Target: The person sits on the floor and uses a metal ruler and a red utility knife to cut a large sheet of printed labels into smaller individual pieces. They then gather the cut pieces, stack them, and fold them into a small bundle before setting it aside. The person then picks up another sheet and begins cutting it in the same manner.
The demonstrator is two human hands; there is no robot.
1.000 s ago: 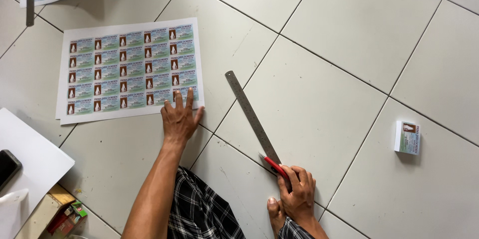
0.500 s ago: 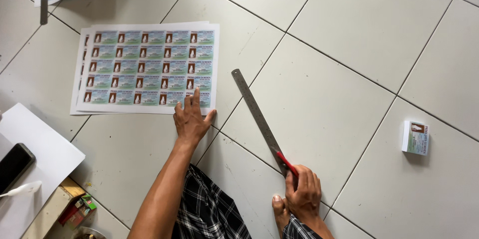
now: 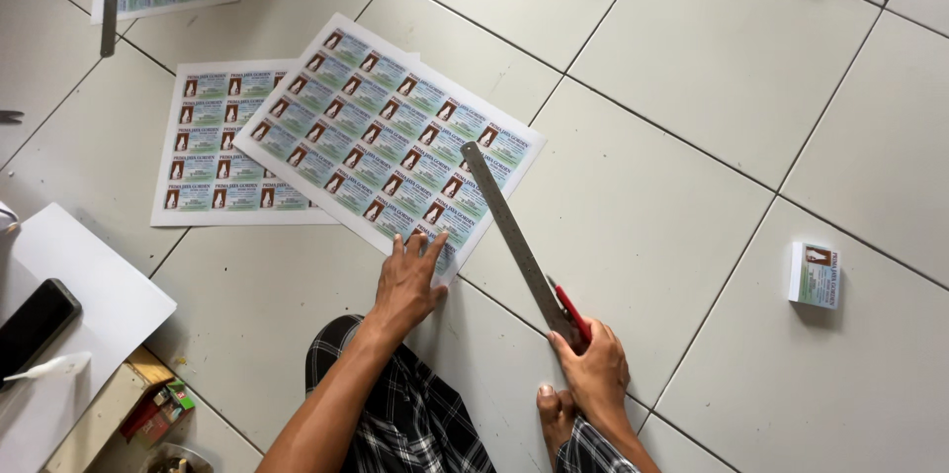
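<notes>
At the far left a phone lies on a white board, with a box of oddments below it. Right of that, the stack of printed card sheets has split: half a second ago the sheets lay squared together, and now the top sheet is swung round at a slant, uncovering the lower sheet beneath its left corner. The left hand lies flat with fingers spread on the top sheet's near edge, so it appears to be pivoting that sheet clear of the pile. The ruler now crosses the sheet's right corner, where before it lay on bare tile. The right hand grips the ruler's near end together with a red cutter, fingers closed round both. A small card pack sits well apart at the right.
</notes>
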